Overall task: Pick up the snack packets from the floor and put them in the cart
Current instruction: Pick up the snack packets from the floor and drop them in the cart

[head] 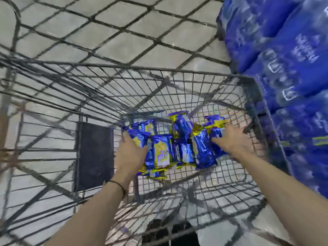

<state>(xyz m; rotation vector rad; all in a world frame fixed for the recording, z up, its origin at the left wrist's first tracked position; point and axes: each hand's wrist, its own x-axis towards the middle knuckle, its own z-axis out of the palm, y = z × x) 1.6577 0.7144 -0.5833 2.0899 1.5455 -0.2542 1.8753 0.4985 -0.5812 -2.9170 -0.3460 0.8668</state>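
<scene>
Grey wire-mesh shopping cart [142,67] seen from above, standing on a pale grey tiled floor [177,38]. A dark rectangular panel [95,155] is fixed on the cart's left side. Left hand [127,153], with a thin black wristband [118,183] at the wrist, reaches down into the basket and grips the left flank of a bundle of blue-and-gold foil snack packets [177,144]. The bundle is loose, with packets lying at mixed angles. It hangs low inside the cart, toward the far right corner; whether it already touches the bottom mesh cannot be told. Right hand [232,139] clamps the bundle's right flank, fingers partly buried among the wrappers. The hands are well apart, with the whole bundle squeezed between them. Beyond the cart's right wall stands a stack of blue shrink-wrapped packs [284,68]. Judgement: this is the deposit step, load carried in but not yet let go. The next move calls for lowering until the mesh takes the weight, then easing both hands outward together so nothing tips, and lifting clear of the wires.
</scene>
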